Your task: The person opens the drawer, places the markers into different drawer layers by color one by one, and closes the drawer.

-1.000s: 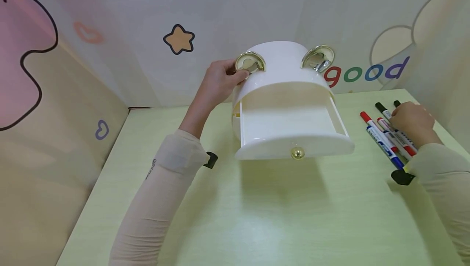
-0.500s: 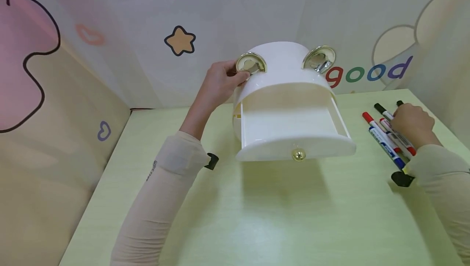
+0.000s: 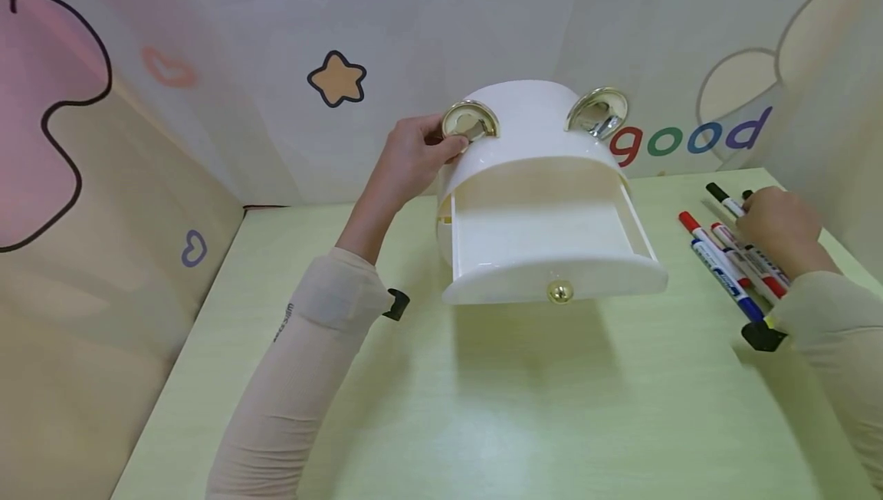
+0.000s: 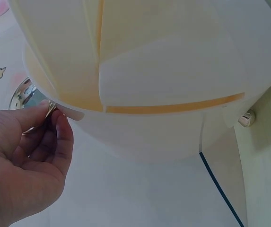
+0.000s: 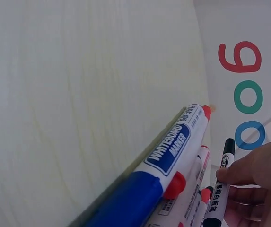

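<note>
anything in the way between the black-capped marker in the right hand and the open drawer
Low down, other markers lie between the right hand and the drawer, whose side wall also stands in between. Over them, nothing visible blocks the way.

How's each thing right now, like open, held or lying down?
Drawer: pulled open
White case: standing upright
One gold ear: pinched by the left hand
Other gold ear: untouched
Black marker: held by the right hand
Blue-capped marker: cap on, lying down
Red-capped marker: cap on, lying down
</note>
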The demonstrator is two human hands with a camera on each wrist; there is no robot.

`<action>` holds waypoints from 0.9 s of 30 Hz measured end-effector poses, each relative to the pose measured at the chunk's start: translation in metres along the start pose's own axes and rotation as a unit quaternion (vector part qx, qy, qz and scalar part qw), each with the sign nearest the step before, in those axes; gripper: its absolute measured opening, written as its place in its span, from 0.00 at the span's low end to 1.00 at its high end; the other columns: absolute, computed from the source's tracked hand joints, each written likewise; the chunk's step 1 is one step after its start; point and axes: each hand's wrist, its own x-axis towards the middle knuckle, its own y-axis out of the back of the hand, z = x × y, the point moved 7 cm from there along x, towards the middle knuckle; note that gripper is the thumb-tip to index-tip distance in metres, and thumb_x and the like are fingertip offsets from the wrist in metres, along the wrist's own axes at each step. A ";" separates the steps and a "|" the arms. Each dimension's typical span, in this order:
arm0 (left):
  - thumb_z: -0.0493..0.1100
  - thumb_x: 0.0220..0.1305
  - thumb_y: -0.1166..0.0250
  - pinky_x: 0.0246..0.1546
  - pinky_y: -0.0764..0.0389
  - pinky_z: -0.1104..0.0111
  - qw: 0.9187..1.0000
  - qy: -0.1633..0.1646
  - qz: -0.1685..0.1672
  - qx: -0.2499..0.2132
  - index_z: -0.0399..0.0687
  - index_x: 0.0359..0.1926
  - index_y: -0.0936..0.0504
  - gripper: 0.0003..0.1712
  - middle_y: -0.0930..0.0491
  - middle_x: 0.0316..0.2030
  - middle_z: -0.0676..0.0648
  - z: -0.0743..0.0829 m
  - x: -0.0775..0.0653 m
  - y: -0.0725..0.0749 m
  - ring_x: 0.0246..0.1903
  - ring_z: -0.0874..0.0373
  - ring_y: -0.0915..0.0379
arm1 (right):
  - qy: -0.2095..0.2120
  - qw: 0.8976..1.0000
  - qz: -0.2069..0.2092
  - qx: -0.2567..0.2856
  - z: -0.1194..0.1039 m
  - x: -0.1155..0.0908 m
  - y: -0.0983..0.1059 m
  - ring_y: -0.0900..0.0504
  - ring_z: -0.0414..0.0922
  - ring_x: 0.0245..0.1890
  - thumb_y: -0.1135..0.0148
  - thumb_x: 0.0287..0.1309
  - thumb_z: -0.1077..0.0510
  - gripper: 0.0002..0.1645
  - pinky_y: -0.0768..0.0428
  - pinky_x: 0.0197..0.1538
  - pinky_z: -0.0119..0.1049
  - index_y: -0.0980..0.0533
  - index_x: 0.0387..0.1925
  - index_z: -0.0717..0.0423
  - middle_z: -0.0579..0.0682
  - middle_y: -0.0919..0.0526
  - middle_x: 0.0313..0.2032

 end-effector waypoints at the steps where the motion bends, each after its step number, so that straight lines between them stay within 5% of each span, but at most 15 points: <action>1: 0.40 0.74 0.36 0.41 0.25 0.70 1.000 0.000 -0.002 0.001 0.38 0.50 0.15 0.11 0.18 0.38 0.45 0.000 0.000 0.000 0.38 0.57 0.24 | 0.000 1.000 0.002 0.004 -0.001 -0.001 0.002 0.27 0.66 0.35 0.42 0.64 0.62 0.22 0.28 0.36 0.58 0.24 0.48 0.83 0.75 0.20 0.37; 13: 0.40 0.74 0.36 0.43 0.23 0.69 1.000 0.003 -0.003 -0.009 0.38 0.52 0.16 0.12 0.17 0.40 0.44 -0.003 0.001 -0.001 0.40 0.56 0.22 | 0.016 0.999 0.022 0.031 -0.033 -0.025 0.032 0.27 0.69 0.42 0.44 0.70 0.61 0.24 0.25 0.40 0.60 0.28 0.55 0.81 0.79 0.24 0.50; 27: 0.40 0.74 0.36 0.46 0.21 0.66 1.000 0.011 -0.008 -0.016 0.38 0.55 0.16 0.13 0.17 0.43 0.43 -0.002 0.000 -0.002 0.42 0.54 0.20 | 0.032 0.996 0.055 0.058 -0.055 -0.044 0.060 0.29 0.67 0.42 0.43 0.71 0.59 0.23 0.28 0.35 0.52 0.27 0.56 0.77 0.75 0.23 0.45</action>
